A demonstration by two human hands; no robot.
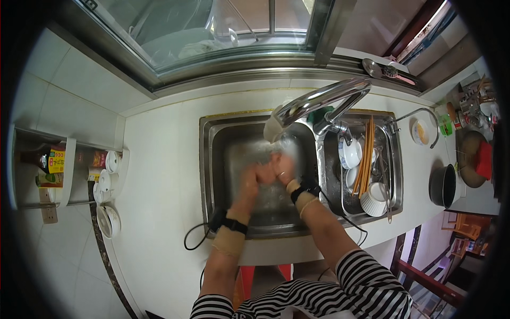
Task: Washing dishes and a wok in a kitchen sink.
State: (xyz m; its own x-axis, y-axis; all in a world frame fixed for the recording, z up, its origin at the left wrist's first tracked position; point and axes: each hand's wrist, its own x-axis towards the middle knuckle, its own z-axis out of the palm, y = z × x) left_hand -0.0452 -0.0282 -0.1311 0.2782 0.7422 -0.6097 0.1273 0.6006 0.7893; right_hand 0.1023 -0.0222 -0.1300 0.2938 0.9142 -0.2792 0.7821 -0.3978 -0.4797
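Over the left basin of the stainless-steel sink (pixel 235 139), my left hand (pixel 257 179) and my right hand (pixel 282 166) touch each other under the tap's cloth-like spout cover (pixel 272 127). Motion blurs both hands, and their finger positions cannot be made out; no held object is visible. Water seems to fall on them. The chrome tap (pixel 318 101) arches over the basin from the right. Black straps with cables circle both wrists over beige bands.
A wire drainer in the right basin holds white bowls (pixel 350 154), wooden chopsticks (pixel 364 159) and a ribbed white bowl (pixel 374 199). Further right stand a dark pot (pixel 443 186) and a small bowl of yellow food (pixel 420 132). Wall racks with bottles and jars (pixel 104 180) are at left.
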